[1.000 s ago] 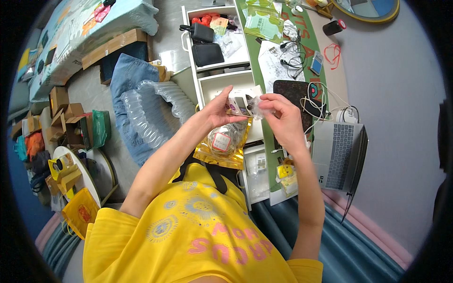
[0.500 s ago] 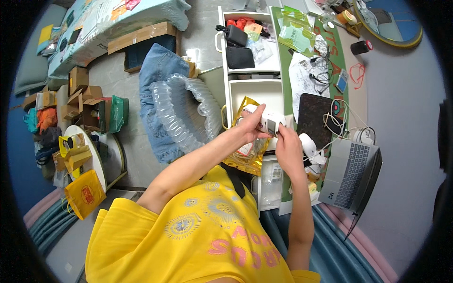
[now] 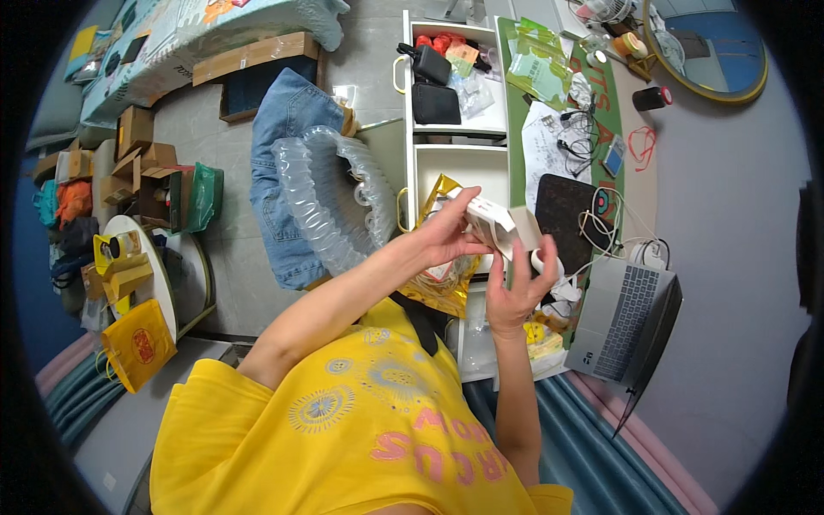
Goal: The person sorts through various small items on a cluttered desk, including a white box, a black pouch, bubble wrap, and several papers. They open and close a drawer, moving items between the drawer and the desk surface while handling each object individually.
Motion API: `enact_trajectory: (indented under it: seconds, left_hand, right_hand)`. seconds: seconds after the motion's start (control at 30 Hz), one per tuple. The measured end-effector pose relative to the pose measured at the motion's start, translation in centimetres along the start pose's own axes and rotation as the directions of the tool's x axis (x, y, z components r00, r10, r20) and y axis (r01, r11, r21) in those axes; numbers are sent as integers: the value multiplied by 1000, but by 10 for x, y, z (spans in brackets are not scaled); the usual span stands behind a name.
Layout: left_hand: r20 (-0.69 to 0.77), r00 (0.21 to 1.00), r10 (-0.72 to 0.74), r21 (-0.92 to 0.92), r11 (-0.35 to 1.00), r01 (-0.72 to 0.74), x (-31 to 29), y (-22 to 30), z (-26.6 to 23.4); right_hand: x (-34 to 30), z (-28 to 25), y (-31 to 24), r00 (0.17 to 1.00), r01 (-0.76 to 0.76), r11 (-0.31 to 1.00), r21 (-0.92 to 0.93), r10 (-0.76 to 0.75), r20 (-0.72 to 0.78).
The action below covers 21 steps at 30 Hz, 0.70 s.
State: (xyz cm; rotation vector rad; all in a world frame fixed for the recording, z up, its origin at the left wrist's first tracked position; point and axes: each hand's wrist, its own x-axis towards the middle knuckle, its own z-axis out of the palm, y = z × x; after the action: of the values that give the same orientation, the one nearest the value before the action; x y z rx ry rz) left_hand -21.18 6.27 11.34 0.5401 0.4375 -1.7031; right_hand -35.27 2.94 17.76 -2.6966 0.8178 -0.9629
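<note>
My left hand [image 3: 448, 233] grips a small white box [image 3: 491, 220], its thumb on top and its fingers underneath. A pale end flap [image 3: 525, 230] of the box stands open toward the right. Close by that end, my right hand [image 3: 513, 299] has its fingers spread and raised, with the thumb near the box's lower edge; whether it touches is hard to tell. Below my left hand lies a shiny gold bag [image 3: 472, 290] with items in it, over an open white drawer [image 3: 463, 167]. The inside of the box cannot be made out.
Right of the drawers, a green-topped desk holds a black mat [image 3: 558, 210], white cables and an open laptop [image 3: 625, 313]. An upper drawer holds black pouches [image 3: 436, 105]. On the left are jeans [image 3: 279, 184], clear air-cushion wrap [image 3: 300, 189] and a round white table [image 3: 163, 283].
My right hand has come off the box's end and spread its fingers, moving slightly down. The box's end flap now stands open. My left hand keeps its hold on the box.
</note>
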Motion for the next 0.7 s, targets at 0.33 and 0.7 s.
enact_trajectory:
  seconds: [0.33,0.7]
  left_hand:
    - [55,990,-131,-36,990,133,-17,10,8]
    - [-27,980,-197,59,978,198,-11,9,-5]
  right_hand:
    - [12,-15,-2,903,-425,765,483,322,284]
    - [28,-24,-17,889,-447,836,318,455,54]
